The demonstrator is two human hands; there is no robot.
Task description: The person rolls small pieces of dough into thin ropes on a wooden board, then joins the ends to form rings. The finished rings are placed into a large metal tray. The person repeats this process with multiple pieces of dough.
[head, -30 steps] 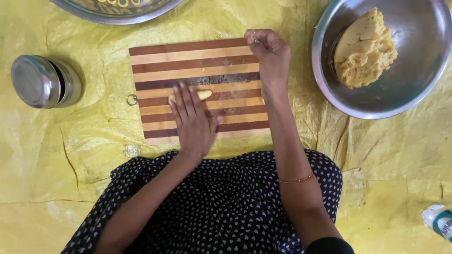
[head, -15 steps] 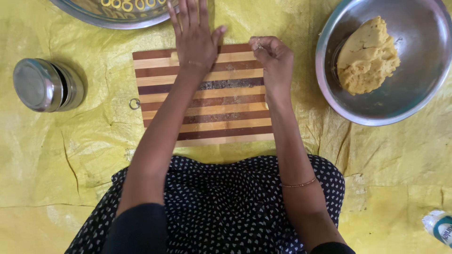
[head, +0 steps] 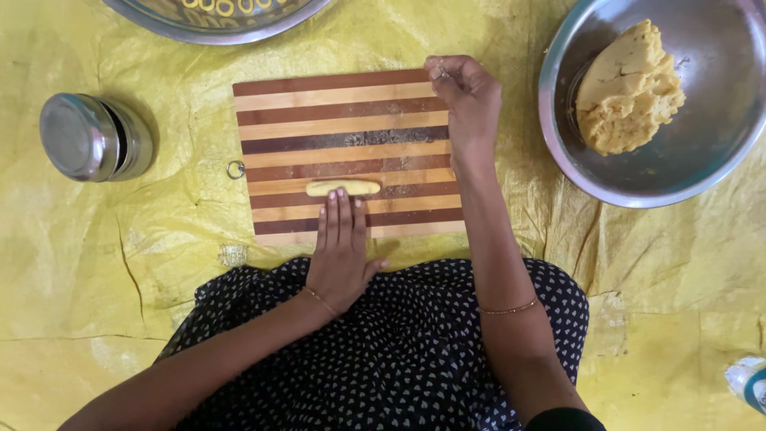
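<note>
A striped wooden cutting board (head: 343, 120) lies on a yellow sheet. A short roll of yellow dough (head: 343, 187) rests on the board's near half. My left hand (head: 341, 251) lies flat with fingers straight, its fingertips touching the roll's near side. My right hand (head: 467, 100) is closed over the board's far right corner, gripping its edge.
A steel bowl (head: 574, 160) with a big lump of yellow dough (head: 626, 88) sits at the right. A lidded steel tin (head: 92, 137) lies at the left. A steel tray's rim (head: 215, 24) shows at the top. A bottle (head: 750, 383) peeks in bottom right.
My left hand drew back from the board's far edge to its near edge. The dough roll now shows in front of my fingertips. My right hand stayed on the corner.
</note>
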